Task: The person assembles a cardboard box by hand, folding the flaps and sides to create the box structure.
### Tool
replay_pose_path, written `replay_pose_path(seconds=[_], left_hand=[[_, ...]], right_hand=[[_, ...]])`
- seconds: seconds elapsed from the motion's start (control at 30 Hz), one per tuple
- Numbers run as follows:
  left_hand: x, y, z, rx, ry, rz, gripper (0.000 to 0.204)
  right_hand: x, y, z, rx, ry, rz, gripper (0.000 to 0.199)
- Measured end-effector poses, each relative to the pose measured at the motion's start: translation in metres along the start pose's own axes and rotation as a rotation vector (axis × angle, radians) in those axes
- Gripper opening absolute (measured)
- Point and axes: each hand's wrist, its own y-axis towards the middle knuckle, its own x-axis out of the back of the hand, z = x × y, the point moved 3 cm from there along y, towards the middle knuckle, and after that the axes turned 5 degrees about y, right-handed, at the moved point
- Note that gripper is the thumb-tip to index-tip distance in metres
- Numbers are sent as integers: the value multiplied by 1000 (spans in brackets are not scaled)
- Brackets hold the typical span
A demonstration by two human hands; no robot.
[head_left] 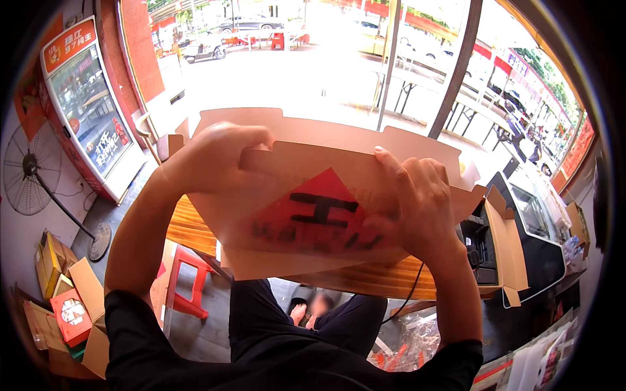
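Observation:
In front of me, above the wooden table (189,225), I hold up a partly folded brown cardboard box (287,260). A red diamond with black marks is printed on its near panel, and a second panel with notched flaps stands behind. At the near panel's upper left edge my left hand (222,159) is closed on the cardboard; its fingers are partly blurred. My right hand (420,202) grips the same panel at its right side, one fingertip on the upper edge and the others partly hidden.
An open carton (499,241) holding black items sits at the table's right end, near a black-framed glass case (531,208). A red stool (190,283), open boxes (81,306), a floor fan (31,163) and a drinks fridge (91,107) are to the left. Clear plastic wrapping (411,339) lies below right.

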Motion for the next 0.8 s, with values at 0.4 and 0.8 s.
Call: replay_pose_path(seconds=[0.4, 0.8], left_hand=[[-19, 37, -18, 8, -244, 119, 37], [-31, 43, -16, 180, 40, 319, 53]], right_hand=[[-2, -8, -2, -16, -79, 14, 106], [-6, -1, 1, 20, -111, 101, 80]])
